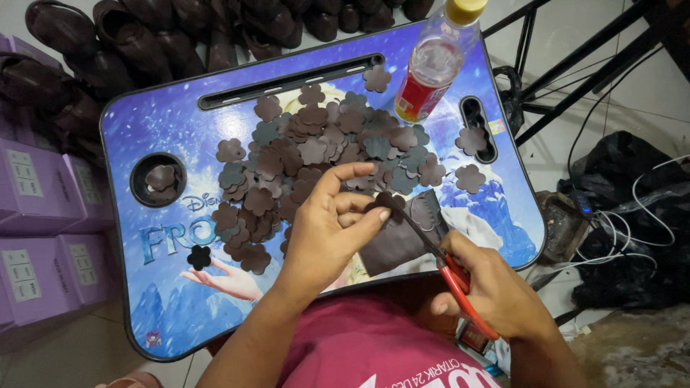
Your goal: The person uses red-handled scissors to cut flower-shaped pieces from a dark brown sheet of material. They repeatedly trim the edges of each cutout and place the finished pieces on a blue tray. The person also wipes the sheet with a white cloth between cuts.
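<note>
Cutting is in hand: the left hand (323,230) pinches a small dark flower piece (388,202) between thumb and fingertips, grip closed on it, while the right hand (496,294) is wrapped around the red handles of the scissors (438,255), blades meeting the piece just right of the pinch. Beyond the grip lies a heap of cut flowers (323,154) on the blue table (165,122); the next move appears to call for turning the piece to follow its edge.
</note>
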